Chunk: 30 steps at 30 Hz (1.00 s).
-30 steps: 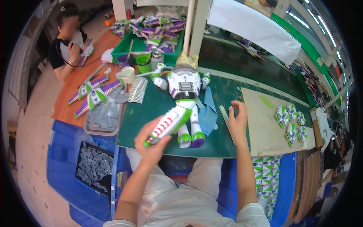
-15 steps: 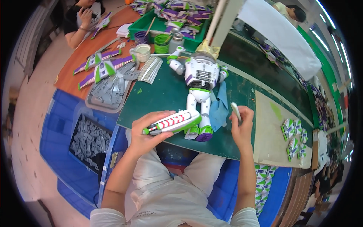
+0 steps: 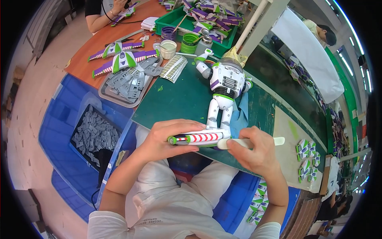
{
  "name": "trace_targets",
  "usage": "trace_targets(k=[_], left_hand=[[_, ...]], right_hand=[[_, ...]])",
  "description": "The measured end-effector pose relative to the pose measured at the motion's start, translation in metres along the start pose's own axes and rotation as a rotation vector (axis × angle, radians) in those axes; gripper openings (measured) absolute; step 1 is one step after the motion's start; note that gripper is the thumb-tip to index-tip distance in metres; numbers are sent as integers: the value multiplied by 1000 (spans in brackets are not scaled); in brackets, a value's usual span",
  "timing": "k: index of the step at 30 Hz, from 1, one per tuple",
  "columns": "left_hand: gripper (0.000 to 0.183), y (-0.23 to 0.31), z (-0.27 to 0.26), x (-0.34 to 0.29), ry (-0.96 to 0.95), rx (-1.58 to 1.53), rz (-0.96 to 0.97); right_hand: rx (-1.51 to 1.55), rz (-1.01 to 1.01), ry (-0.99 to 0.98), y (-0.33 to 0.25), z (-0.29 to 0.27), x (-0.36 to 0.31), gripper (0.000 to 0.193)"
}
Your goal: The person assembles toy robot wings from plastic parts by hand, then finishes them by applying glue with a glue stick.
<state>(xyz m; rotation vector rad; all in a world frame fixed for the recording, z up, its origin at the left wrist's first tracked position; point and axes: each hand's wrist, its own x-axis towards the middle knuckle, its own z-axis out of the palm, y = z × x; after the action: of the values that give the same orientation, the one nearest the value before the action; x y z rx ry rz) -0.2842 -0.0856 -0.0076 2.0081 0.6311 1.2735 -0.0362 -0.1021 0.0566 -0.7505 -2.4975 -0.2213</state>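
Observation:
My left hand point(image 3: 161, 140) grips a toy wing pack point(image 3: 203, 138), white and green with a red-and-white striped side, between thumb above-and-below fingers. A pale flat stick with rounded ends point(image 3: 279, 141) lies in the closed fingers of my right hand point(image 3: 258, 154). Its left end is at the pack's right end, apparently touching it. Just beyond, a white, green and purple toy spaceman figure point(image 3: 227, 79) lies on the green mat point(image 3: 179, 101). My hands and the pack cover its feet. A blue cloth point(image 3: 240, 118) sits beside its legs.
Winged toy parts point(image 3: 124, 61) and a tray of grey pieces point(image 3: 127, 85) are at left, near paint pots point(image 3: 168, 48). A green bin point(image 3: 161, 24) of wings stands behind. Small toy parts point(image 3: 305, 153) rest on the right board. A person's hand point(image 3: 119, 5) holds a wing at the far left.
My right hand has moved left, bringing the stick to the wing pack. The pack has shifted right and turned more level. The view has shifted, too.

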Motion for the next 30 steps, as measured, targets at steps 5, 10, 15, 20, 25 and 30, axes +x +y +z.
trace_targets(k=[5, 10, 15, 20, 25, 30], left_hand=[[42, -1, 2, -3, 33, -55, -25], [42, 4, 4, -1, 10, -17, -72], [41, 6, -3, -6, 47, -40, -102], [41, 6, -9, -8, 59, -56, -105], [42, 7, -8, -11, 41, -40, -68], [42, 6, -9, -12, 23, -74, -67]], right_hand=[[-35, -89, 57, -8, 7, 10, 27], [-49, -57, 85, -6, 7, 4, 22], [-41, -124, 109, -4, 12, 11, 27], [-42, 108, 201, 11, 6, -24, 35], [-17, 14, 238, 2, 12, -6, 33], [-97, -14, 219, 10, 7, 0, 29]])
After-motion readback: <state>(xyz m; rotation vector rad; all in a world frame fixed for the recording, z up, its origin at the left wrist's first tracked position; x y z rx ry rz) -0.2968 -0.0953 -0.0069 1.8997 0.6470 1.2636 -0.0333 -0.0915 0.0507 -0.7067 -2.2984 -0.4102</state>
